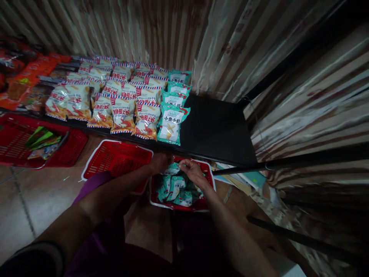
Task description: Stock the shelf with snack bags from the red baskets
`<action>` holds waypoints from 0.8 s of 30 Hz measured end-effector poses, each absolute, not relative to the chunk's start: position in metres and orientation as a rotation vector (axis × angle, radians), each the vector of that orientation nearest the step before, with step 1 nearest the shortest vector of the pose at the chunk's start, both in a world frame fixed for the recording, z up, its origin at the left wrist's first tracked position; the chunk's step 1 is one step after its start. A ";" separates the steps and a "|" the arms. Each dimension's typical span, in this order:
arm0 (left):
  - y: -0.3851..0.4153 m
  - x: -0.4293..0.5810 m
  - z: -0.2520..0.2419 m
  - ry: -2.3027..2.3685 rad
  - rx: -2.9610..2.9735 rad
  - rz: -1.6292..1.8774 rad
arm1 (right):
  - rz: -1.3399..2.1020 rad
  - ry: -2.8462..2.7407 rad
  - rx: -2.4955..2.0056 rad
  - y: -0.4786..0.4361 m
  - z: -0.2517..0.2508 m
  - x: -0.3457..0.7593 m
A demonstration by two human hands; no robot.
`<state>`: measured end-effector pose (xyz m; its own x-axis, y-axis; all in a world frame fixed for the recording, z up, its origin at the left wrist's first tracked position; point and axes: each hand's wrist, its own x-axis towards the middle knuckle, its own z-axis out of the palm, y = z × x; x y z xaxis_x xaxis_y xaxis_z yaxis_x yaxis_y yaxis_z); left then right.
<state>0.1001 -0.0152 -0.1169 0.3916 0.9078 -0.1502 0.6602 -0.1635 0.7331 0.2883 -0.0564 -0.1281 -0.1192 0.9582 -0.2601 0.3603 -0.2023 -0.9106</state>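
Above a red basket (211, 181), my left hand (160, 162) and my right hand (192, 170) come together around a teal-and-white snack bag (172, 168). The right fingers are pinched at the bag's right corner. My left hand closes on its left side, with those fingertips dim and partly hidden. Several more teal snack bags (177, 186) lie jumbled in the basket below. On the black shelf (219, 130) ahead, a column of the same teal bags (170, 125) stands upright, front to back. To their left are rows of white-and-orange snack bags (122, 113).
A second red basket (115, 156) sits left of the first. Farther left, another red basket (72, 148) holds green packets (43, 138). Orange packages (29, 77) fill the shelf's left end. A black metal bar (288, 163) and striped curtain (302, 96) stand at right.
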 end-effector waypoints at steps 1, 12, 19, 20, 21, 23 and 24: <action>-0.017 0.098 -0.110 1.307 1.916 0.440 | 1.293 -1.480 -1.558 -0.061 -0.120 0.287; -0.073 0.093 -0.053 0.903 1.190 0.825 | 0.826 -1.469 -1.655 -0.112 -0.051 0.291; -0.115 0.104 -0.004 0.786 0.953 0.905 | 0.633 -1.519 -1.686 -0.142 0.001 0.285; -0.121 0.104 0.003 0.787 0.933 0.927 | 0.612 -1.526 -1.675 -0.146 0.008 0.284; -0.127 0.103 0.009 0.788 0.917 0.955 | 0.596 -1.534 -1.653 -0.150 0.015 0.282; -0.138 0.101 0.021 0.787 0.903 1.008 | 0.578 -1.555 -1.617 -0.159 0.027 0.278; -0.143 0.100 0.026 0.782 0.898 1.033 | 0.570 -1.563 -1.616 -0.164 0.033 0.276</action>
<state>0.1001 -0.1427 0.0255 0.3211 0.9394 -0.1203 -0.3710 0.2417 0.8966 0.2758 -0.1638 0.0327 0.1355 0.9691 0.2062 0.6090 0.0827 -0.7889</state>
